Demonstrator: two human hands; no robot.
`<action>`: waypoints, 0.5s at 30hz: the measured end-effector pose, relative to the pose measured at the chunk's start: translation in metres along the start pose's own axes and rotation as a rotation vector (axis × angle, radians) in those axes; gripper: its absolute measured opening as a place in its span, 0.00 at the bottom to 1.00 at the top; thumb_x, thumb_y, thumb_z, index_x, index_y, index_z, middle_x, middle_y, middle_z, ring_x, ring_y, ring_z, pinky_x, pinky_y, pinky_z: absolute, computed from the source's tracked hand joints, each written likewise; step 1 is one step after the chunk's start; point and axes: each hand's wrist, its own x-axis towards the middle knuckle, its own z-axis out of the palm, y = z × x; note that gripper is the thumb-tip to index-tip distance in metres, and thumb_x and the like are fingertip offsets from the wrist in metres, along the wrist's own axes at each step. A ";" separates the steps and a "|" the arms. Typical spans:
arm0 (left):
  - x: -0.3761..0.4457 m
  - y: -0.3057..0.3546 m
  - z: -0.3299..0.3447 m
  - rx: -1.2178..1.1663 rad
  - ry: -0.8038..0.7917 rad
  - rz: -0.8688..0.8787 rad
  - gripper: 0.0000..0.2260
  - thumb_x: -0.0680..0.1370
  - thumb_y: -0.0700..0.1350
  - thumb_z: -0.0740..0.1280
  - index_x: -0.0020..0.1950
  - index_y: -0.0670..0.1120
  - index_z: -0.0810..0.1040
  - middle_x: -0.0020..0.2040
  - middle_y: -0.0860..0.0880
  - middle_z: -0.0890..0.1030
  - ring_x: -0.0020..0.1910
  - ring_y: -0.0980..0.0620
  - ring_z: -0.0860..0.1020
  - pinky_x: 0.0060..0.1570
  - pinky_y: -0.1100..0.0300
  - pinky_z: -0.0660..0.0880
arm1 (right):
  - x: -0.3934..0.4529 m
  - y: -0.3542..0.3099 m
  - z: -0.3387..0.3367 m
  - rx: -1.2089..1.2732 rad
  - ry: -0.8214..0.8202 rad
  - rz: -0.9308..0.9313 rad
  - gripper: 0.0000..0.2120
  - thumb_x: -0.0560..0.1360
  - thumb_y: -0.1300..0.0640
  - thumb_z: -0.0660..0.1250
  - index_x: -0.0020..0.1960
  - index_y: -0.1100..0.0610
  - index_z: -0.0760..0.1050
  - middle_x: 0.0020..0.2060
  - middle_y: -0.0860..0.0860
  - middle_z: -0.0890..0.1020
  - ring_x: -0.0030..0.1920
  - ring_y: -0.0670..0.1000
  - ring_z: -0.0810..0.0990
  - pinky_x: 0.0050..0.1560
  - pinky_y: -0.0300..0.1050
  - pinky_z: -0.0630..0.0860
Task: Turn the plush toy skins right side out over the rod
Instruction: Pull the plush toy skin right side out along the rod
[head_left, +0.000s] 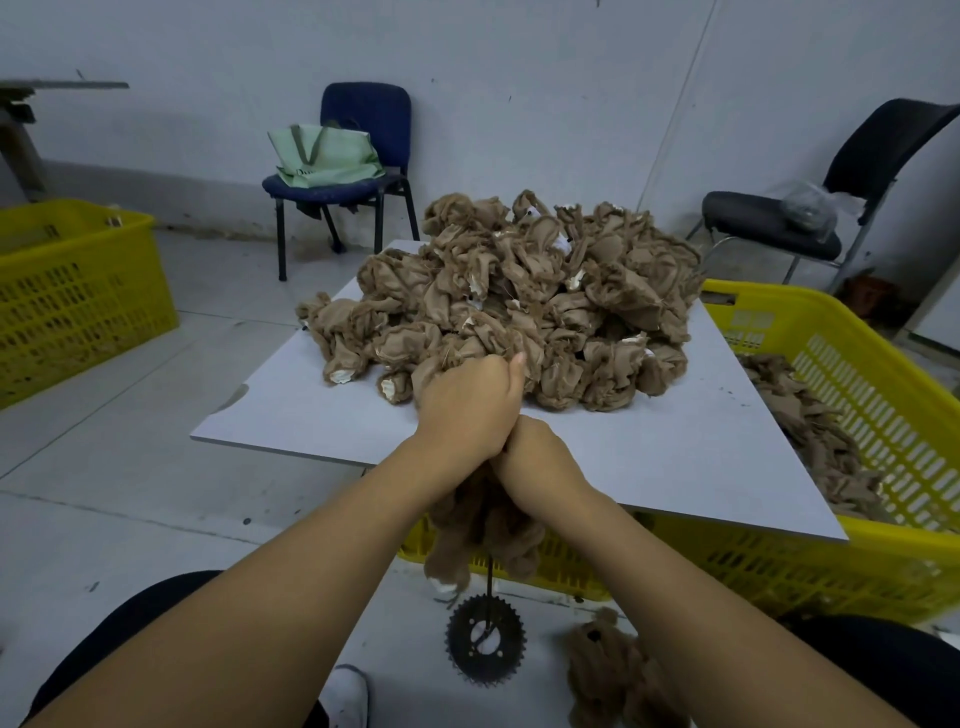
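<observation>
both hands are working one plush skin (483, 525) right at the near edge of the white board (675, 457). the left hand (467, 405) is curling down over the top of it, fingers bunched into brown fabric beside the heap, while the right hand (535, 457) is closing round the skin just below, touching the left. the furry side is already hanging out underneath, so this is looking like mid-turn: the skin is being dragged down over the thin dark rod (489, 577) standing on a toothed sprocket base (485, 642) on the floor. next, i'm judging, it is needing a firm, even pull to clear the rod tip, without snagging a seam.

the pile of unturned skins (519, 296) is covering the far half of the board, inside-out and crumpled. one finished furry toy (608, 665) is lying on the floor, near right. a yellow crate (857, 566) with more skins is sitting right, another yellow crate (78, 291) far left. two chairs are standing against the far wall, one carrying a green bag (327, 156).
</observation>
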 end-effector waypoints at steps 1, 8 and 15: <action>0.000 0.000 0.001 -0.039 0.003 -0.006 0.25 0.86 0.52 0.52 0.30 0.46 0.64 0.27 0.49 0.67 0.27 0.50 0.67 0.33 0.54 0.59 | 0.001 0.000 -0.001 -0.012 -0.020 0.000 0.13 0.82 0.58 0.59 0.38 0.52 0.66 0.37 0.47 0.72 0.40 0.51 0.73 0.41 0.46 0.66; 0.004 -0.004 0.007 -0.309 -0.093 -0.019 0.27 0.83 0.50 0.63 0.26 0.48 0.59 0.22 0.51 0.61 0.24 0.50 0.62 0.30 0.56 0.59 | 0.001 0.001 -0.012 0.071 0.095 -0.037 0.05 0.79 0.61 0.61 0.50 0.58 0.76 0.42 0.54 0.80 0.43 0.56 0.79 0.37 0.48 0.70; -0.001 0.004 0.004 -0.540 0.128 0.136 0.26 0.80 0.49 0.69 0.28 0.49 0.58 0.24 0.52 0.60 0.25 0.54 0.62 0.30 0.49 0.65 | 0.012 0.003 -0.016 0.031 0.275 -0.015 0.17 0.78 0.60 0.63 0.34 0.45 0.65 0.31 0.45 0.73 0.32 0.44 0.72 0.28 0.42 0.60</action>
